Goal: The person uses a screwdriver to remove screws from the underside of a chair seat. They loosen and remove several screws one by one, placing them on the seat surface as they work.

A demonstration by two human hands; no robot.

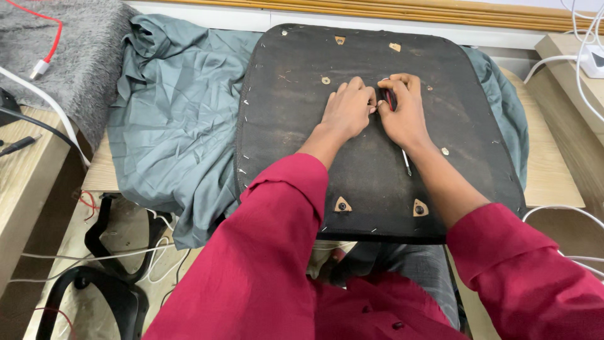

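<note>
Seat base: showing a matt black fabric underside, dusty and scuffed, edged with small metal staples and dotted with metal fittings in pale wooden cut-outs. Tool: showing a thin shiny metal shaft under the right hand; its handle looking red and black, material unclear. Cloth: lying as smooth grey-green woven fabric, heavily creased. Blanket: appearing grey and fuzzy. Desk: showing pale, matt wood grain. Sleeves: looking like smooth, matt crimson cloth. Cables: appearing glossy white plastic.
</note>
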